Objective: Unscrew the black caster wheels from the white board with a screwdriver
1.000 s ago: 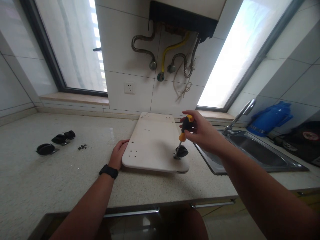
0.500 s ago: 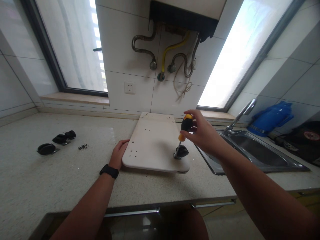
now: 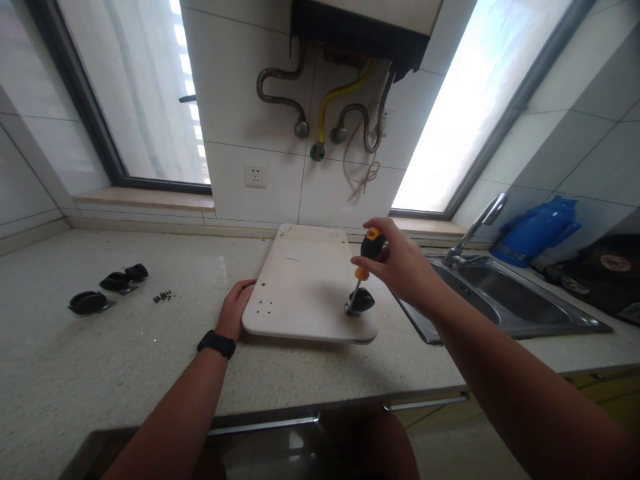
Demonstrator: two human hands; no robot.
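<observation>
A white board (image 3: pixel 305 280) with screw holes near its corners lies on the countertop. My left hand (image 3: pixel 236 308) grips the board's left edge, its fingertips partly hidden by the board. In my right hand (image 3: pixel 400 257) is a black and yellow screwdriver (image 3: pixel 371 245), held by the handle and tilted slightly. The shaft points down to the metal plate of a black caster wheel (image 3: pixel 362 300) at the board's near right corner. Three more casters (image 3: pixel 88 303) rest on the counter at the left, and several small dark screws (image 3: pixel 163 296) lie beside them.
A steel sink (image 3: pixel 520 290) with a tap (image 3: pixel 480 227) is set into the counter (image 3: pixel 165 367) at the right. Behind it stand a blue jug (image 3: pixel 537 230) and a black bag (image 3: pixel 600 270). Hoses and a yellow pipe (image 3: pixel 323 113) hang on the wall ahead.
The view has shifted slightly. My right fingers have changed position a little around the screwdriver handle, which has turned. The left hand keeps its hold on the board.
</observation>
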